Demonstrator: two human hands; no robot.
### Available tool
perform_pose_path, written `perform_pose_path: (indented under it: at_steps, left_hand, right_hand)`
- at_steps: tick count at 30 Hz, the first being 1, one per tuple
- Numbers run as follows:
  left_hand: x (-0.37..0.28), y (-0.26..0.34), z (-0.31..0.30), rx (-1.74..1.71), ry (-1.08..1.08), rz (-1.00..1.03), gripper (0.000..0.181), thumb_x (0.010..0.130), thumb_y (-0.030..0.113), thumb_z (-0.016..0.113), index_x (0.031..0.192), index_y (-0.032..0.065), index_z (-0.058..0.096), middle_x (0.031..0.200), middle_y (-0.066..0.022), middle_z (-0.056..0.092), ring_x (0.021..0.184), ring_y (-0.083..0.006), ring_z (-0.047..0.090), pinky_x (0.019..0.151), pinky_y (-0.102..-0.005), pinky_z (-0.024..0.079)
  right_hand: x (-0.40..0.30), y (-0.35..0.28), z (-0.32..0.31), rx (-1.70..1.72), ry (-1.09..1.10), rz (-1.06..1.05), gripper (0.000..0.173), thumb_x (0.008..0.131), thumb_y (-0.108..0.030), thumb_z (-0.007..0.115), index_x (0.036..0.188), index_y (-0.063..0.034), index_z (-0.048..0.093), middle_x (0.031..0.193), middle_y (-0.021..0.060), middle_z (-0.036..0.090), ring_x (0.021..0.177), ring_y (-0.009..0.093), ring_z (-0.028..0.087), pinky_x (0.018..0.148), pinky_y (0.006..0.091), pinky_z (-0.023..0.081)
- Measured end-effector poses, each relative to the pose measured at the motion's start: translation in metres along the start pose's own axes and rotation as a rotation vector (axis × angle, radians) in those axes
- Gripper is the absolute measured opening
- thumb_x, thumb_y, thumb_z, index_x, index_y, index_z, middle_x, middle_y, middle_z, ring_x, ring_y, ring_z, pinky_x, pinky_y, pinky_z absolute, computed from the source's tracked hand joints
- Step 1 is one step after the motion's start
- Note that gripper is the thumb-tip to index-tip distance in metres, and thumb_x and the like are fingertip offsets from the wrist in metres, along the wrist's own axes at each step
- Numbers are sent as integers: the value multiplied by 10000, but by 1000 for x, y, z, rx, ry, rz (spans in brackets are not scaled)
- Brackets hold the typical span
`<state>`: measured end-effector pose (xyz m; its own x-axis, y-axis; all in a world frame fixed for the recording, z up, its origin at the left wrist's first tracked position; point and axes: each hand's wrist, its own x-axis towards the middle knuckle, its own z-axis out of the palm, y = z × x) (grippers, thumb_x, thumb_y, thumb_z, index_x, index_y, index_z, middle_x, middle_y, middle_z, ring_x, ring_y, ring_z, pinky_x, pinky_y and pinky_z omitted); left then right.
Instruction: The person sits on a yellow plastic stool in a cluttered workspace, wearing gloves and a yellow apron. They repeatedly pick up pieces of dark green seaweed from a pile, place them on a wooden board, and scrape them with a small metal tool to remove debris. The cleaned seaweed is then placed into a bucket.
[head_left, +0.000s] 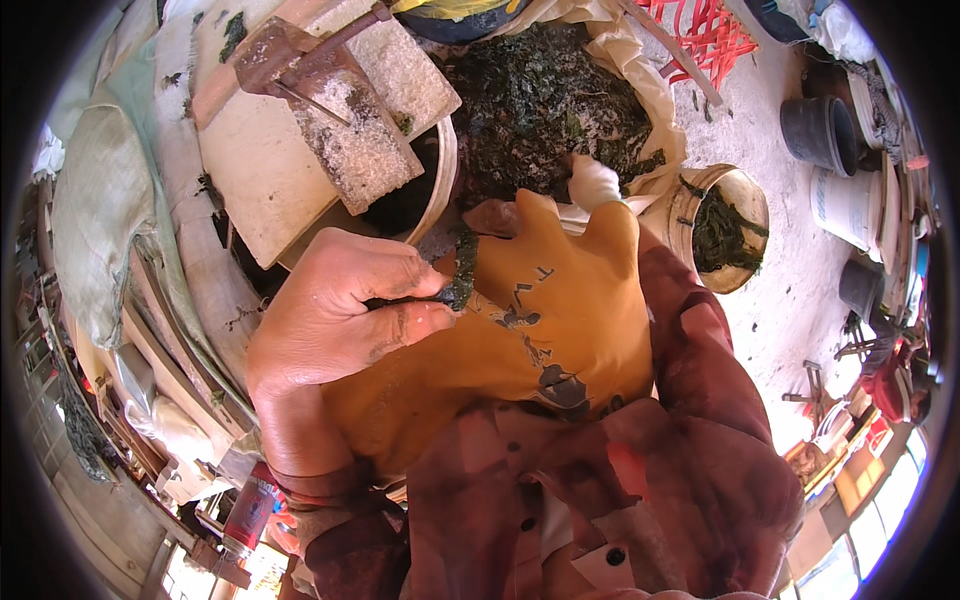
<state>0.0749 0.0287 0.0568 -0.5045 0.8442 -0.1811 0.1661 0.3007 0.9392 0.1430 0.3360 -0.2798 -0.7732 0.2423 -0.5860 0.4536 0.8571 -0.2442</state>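
A strip of dark green seaweed (466, 274) is pinched between the thumb and fingers of my left hand (345, 307), which is bare and in front of the orange apron (577, 300) over my lap. Beyond the apron, my right hand (595, 185), apparently in a white glove, reaches the near edge of a large heap of seaweed (540, 97). White grains, like coarse salt, dot the heap. It lies in an opened cream sack (664, 112). The apron hides part of my right hand, and its grip is unclear.
Left of the heap, a grain-covered rusty metal plate (364, 161) rests on pale boards (277, 172) over a round bucket (442, 180). A cream bucket (675, 217) holding seaweed tilts at the right. Farther right are a black tub (814, 135) and a white bucket (844, 210).
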Motion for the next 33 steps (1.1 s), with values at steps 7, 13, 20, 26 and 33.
perform_pose_path:
  at_steps: [7, 13, 20, 26, 33]
  left_hand:
    - [-3, -3, 2, -59, 24, -15, 203, 762, 89, 752, 768, -30, 587, 610, -105, 492, 532, -263, 469, 491, -326, 364]
    - [-2, -3, 6, -67, 31, 3, 216, 769, 100, 752, 767, -35, 584, 610, -100, 479, 536, -254, 459, 493, -324, 356]
    - [3, -2, 5, 26, 7, 34, 245, 755, 114, 760, 776, -43, 573, 617, -102, 471, 535, -254, 453, 492, -334, 354]
    - [9, 1, 7, 1, 6, 56, 224, 738, 77, 762, 768, -32, 569, 614, -102, 459, 533, -253, 444, 489, -338, 352]
    - [14, 3, 7, 43, 1, 27, 214, 764, 76, 754, 771, -26, 566, 617, -96, 454, 537, -247, 444, 486, -324, 349]
  right_hand:
    - [4, 33, -126, 1158, 297, -88, 326, 801, -35, 676, 1117, 30, 625, 936, 58, 678, 786, 111, 601, 688, 249, 492]
    - [-56, 23, -229, 1440, 358, -288, 219, 857, -90, 622, 1058, -3, 641, 949, 85, 685, 854, 137, 652, 705, 249, 540]
    - [-67, 32, -273, 1894, 339, -642, 243, 832, -187, 622, 1041, -69, 657, 1074, 64, 674, 908, 174, 643, 790, 345, 547]
    - [-31, 23, -290, 1209, 398, -804, 181, 870, -170, 549, 984, -55, 629, 895, 67, 648, 744, 168, 614, 695, 307, 523]
    - [2, 1, -196, 432, 224, -175, 329, 894, -132, 578, 1221, -121, 610, 875, -2, 645, 739, 81, 587, 663, 240, 507]
